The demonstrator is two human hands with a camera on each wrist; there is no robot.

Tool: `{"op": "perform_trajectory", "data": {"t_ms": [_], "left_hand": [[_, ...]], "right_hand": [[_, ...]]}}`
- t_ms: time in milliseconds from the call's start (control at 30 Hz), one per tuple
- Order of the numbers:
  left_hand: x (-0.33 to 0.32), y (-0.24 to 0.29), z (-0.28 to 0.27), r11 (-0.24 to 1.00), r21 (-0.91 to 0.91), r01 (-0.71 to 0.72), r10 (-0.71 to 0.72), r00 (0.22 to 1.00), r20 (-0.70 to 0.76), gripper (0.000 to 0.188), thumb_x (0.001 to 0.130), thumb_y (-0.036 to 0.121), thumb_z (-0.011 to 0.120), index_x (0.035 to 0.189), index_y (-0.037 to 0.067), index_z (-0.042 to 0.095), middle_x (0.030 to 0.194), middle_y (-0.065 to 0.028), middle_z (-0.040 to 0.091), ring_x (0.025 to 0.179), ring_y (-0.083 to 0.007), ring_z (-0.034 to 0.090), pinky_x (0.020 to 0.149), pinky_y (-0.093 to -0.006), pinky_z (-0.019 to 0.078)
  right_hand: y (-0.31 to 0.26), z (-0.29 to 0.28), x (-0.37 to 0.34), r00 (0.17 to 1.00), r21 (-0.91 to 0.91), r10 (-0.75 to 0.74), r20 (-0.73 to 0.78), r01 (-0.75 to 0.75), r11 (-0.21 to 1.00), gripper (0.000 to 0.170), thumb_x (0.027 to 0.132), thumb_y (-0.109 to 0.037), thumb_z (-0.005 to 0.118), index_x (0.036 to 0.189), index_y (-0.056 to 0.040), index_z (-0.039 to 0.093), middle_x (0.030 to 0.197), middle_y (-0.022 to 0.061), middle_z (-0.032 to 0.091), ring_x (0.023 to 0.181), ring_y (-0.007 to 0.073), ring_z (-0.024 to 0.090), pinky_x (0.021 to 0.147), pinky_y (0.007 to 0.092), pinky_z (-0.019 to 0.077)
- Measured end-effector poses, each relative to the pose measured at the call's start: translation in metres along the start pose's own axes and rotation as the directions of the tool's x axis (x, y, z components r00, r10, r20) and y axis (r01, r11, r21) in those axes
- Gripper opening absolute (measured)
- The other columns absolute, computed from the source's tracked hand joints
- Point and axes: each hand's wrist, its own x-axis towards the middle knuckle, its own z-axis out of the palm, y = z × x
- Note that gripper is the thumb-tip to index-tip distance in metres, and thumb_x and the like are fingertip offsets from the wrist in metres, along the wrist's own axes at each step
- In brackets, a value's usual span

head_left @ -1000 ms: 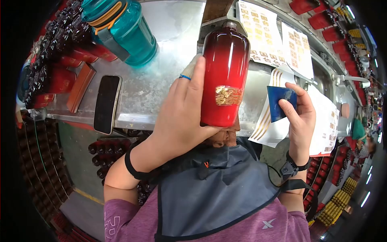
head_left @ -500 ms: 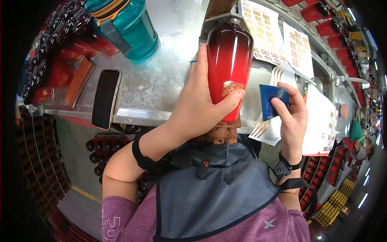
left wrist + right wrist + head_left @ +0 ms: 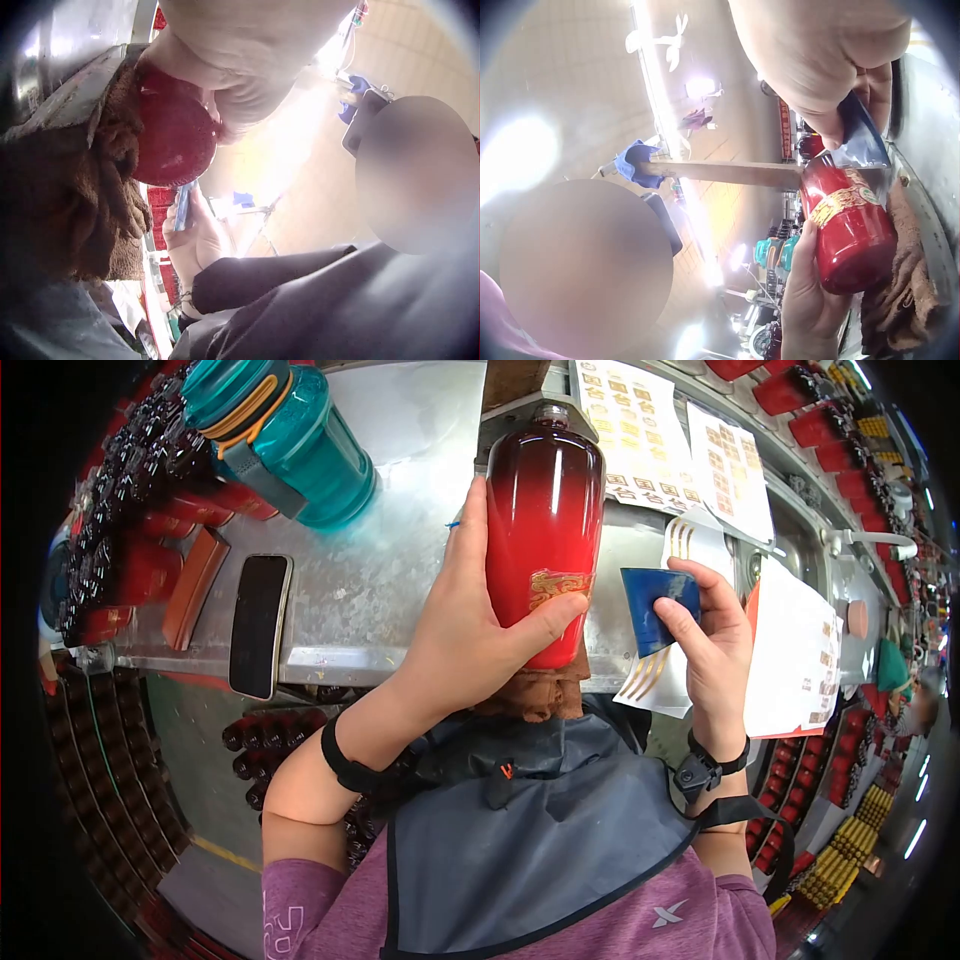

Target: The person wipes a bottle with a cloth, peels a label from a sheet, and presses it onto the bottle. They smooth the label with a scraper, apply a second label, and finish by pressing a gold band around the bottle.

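Observation:
A glossy bottle (image 3: 545, 520), dark at the neck and red below, leans over the bench edge above a brown cloth (image 3: 540, 695). The left hand (image 3: 465, 625) grips it from the left, thumb across its gold decal (image 3: 552, 584). To the right, the right hand (image 3: 715, 655) pinches a blue flat scraper (image 3: 660, 605) between thumb and fingers, apart from the bottle in the head view. The right wrist view shows the scraper (image 3: 861, 135) near the bottle (image 3: 851, 240); the left wrist view shows the bottle's round base (image 3: 176, 135).
A teal water bottle (image 3: 300, 455), a phone (image 3: 260, 625) and a brown case (image 3: 195, 588) lie or stand on the metal bench (image 3: 350, 590) at left. Decal sheets (image 3: 640, 435) and strips with gold lines (image 3: 690, 540) are at right. Red bottles (image 3: 150, 560) crowd the far left.
The left thumb has moved from below the bottle onto its decal area. The scraper and right hand have shifted left in the head view. The bottle turned slightly.

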Motion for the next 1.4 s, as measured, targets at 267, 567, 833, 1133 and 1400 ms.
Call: {"op": "perform_trajectory", "data": {"t_ms": [267,567,833,1133,1400], "left_hand": [[0.002,-0.012,0.003,0.989,-0.148,-0.015,0.006,0.998,-0.063,0.093,0.094,0.032,0.072,0.153,-0.013,0.015,0.145,-0.0273,0.043,0.131,-0.0305,0.051,0.107,-0.0390,0.0435],[0.002,-0.008,0.003,0.983,-0.180,-0.022,0.014,0.999,-0.048,0.090,0.096,0.027,0.070,0.154,-0.012,0.014,0.144,-0.0242,0.047,0.130,-0.0266,0.052,0.107,-0.0365,0.0440],[-0.008,-0.003,-0.006,0.994,-0.108,-0.001,-0.004,0.999,-0.047,0.106,0.087,0.029,0.079,0.156,-0.008,0.008,0.140,-0.0233,0.047,0.126,-0.0308,0.054,0.105,-0.0394,0.0445],[-0.009,-0.021,-0.021,0.932,0.303,-0.200,0.153,0.973,0.172,0.130,0.069,0.033,0.091,0.157,-0.007,0.004,0.144,-0.0273,0.044,0.134,-0.0366,0.047,0.108,-0.0423,0.0420],[-0.005,-0.019,-0.003,0.964,-0.265,-0.034,0.039,0.999,0.013,0.094,0.093,0.026,0.072,0.156,-0.009,0.012,0.146,-0.0212,0.046,0.131,-0.0266,0.051,0.110,-0.0384,0.0409]], "right_hand": [[-0.001,0.006,0.000,1.000,0.031,-0.003,0.001,0.003,1.000,0.038,0.091,-0.001,0.071,0.127,0.0000,0.060,0.107,0.0049,0.067,0.096,0.0081,0.063,0.083,0.0218,0.0514],[-0.002,0.008,-0.001,1.000,0.052,0.003,0.028,-0.005,0.999,0.039,0.091,0.000,0.071,0.128,-0.0007,0.060,0.106,0.0056,0.068,0.095,0.0069,0.063,0.081,0.0206,0.0519],[0.007,0.000,0.007,0.999,0.031,0.046,0.002,-0.046,0.998,0.023,0.105,-0.019,0.056,0.117,-0.0021,0.066,0.096,-0.0010,0.064,0.086,0.0026,0.056,0.075,0.0196,0.0457],[0.011,0.018,0.029,0.878,0.111,0.264,0.399,-0.332,0.937,0.036,0.102,-0.038,0.061,0.089,-0.0045,0.066,0.067,-0.0043,0.056,0.065,0.0042,0.050,0.061,0.0202,0.0391],[0.011,0.042,0.022,0.933,0.030,0.167,0.319,-0.185,0.982,0.037,0.083,-0.025,0.086,0.086,-0.0072,0.053,0.070,-0.0064,0.051,0.063,0.0020,0.047,0.056,0.0194,0.0379]]}}
